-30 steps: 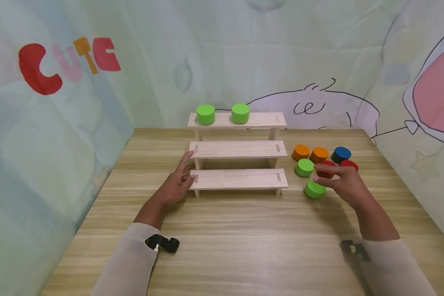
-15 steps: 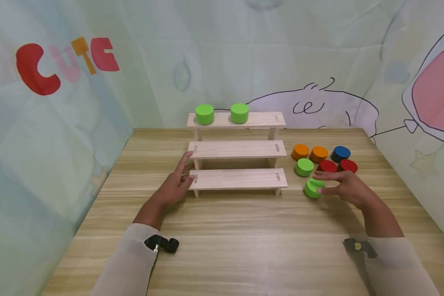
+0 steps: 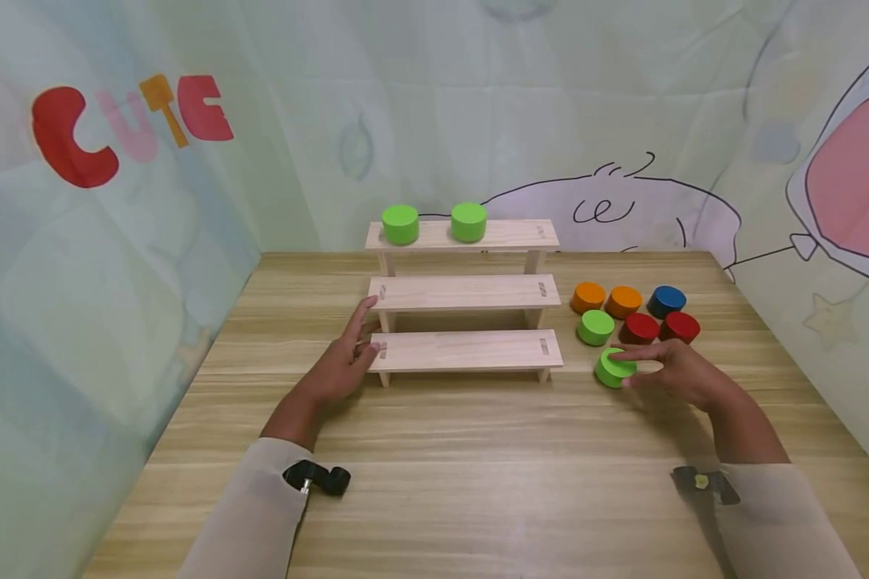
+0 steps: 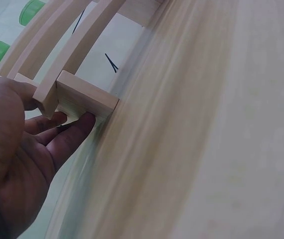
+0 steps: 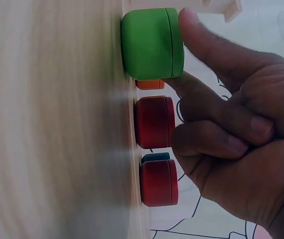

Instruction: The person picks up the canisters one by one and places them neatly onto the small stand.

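Observation:
A pale three-tier wooden stand (image 3: 467,352) stands on the table. My left hand (image 3: 340,366) holds its left end, thumb on the lowest shelf and fingers by the leg, as the left wrist view shows. On the top shelf sit two green cylinders, the left one (image 3: 401,225) and the right one (image 3: 468,223). At the right, my right hand (image 3: 677,374) pinches the nearest green cylinder (image 5: 149,44), which stands on the table. A seam rings it near the top. The index finger partly covers it in the head view; the other fingers are curled.
Beyond the right hand stand another green cylinder (image 3: 595,328), two orange ones (image 3: 589,297), two red ones (image 3: 639,328) and a blue one (image 3: 667,301), close together. A printed cloth (image 3: 297,145) hangs behind the wood-grain table (image 3: 434,482).
My right hand has come down and nearer, its thumb and index finger now at the nearest green cylinder. The left hand has stayed on the stand.

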Tool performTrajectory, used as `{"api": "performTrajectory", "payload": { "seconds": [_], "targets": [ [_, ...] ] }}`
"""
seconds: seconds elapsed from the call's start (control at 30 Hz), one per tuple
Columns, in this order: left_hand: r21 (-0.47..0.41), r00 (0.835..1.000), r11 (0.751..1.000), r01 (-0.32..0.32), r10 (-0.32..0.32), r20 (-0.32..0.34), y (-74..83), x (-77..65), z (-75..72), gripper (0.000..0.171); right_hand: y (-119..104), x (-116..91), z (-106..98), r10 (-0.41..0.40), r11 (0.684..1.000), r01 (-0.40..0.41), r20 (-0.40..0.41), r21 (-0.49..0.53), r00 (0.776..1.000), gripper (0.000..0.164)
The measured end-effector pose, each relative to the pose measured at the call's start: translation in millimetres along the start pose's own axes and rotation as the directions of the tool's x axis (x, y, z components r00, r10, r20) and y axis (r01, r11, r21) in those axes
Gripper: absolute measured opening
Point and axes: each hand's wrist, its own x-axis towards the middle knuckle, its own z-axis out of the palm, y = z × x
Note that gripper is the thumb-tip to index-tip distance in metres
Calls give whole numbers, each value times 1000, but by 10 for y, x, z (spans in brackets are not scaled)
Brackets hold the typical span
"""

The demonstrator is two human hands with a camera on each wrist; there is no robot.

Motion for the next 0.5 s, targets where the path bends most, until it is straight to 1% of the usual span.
{"api": "performTrajectory", "payload": {
  "seconds": [0.17,0.33,0.5],
  "targets": [
    [-2,1000,1000,-4,4,2,11,2,-4,74,16,-2,-11,26,999,-26,-18,-33,1000,51],
    [12,1000,1000,-15,15,-4,-1,10,-1,74,28,-1,-22,31,998,-33,-24,-60,999,52],
    [33,1000,999,-18,18,-12,-13,3,11,75,44,12,-8,26,998,-27,-34,-48,999,52]
  ]
}}
